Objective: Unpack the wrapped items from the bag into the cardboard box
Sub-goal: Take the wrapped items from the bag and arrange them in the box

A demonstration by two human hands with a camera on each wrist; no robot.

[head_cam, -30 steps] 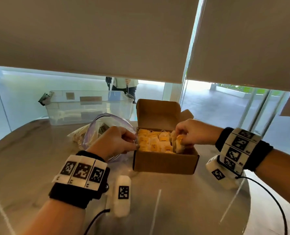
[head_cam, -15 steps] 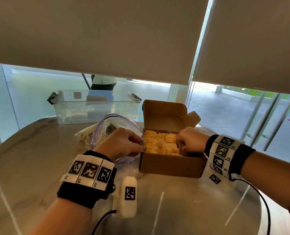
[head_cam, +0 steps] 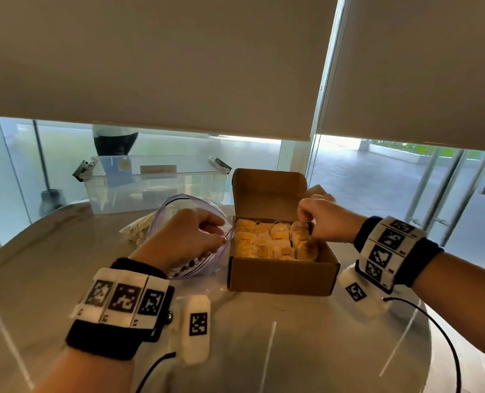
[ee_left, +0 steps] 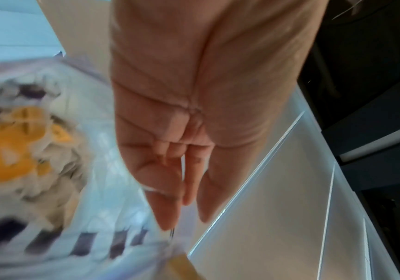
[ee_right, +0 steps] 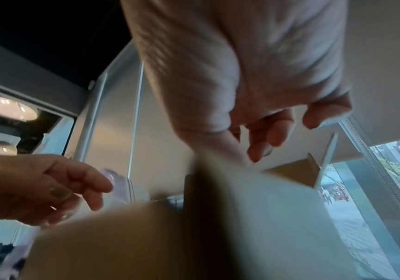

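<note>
Bag (head_cam: 196, 259) just left of cardboard box (head_cam: 281, 276); wrapped items (head_cam: 272, 242) inside box; bin (head_cam: 156, 182) behind.

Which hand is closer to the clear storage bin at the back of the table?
Left. The left hand holds the plastic bag just in front of the clear bin; the right hand is off to the bin's right, over the cardboard box.

Backlit by bright windows; both wrist views motion-blurred, edges distorted.
</note>
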